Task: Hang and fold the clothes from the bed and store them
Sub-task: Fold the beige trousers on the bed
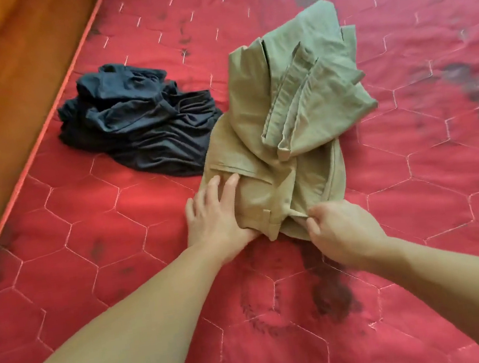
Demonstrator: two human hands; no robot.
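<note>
The tan pants (pixel 280 133) lie in a bunched heap on the red bed (pixel 114 213). The top end with the belt loops is nearest the person. The legs are folded over in thick layers, far past the fingertips. The left hand (pixel 215 212) lies flat, with straight fingers spread on the left edge of the top end and its thumb tucked under the cloth. The right hand (pixel 342 230) has curled fingers and pinches the edge of the top end. A crumpled dark shirt (pixel 139 121) sits beyond the left fingers, touching the pants.
</note>
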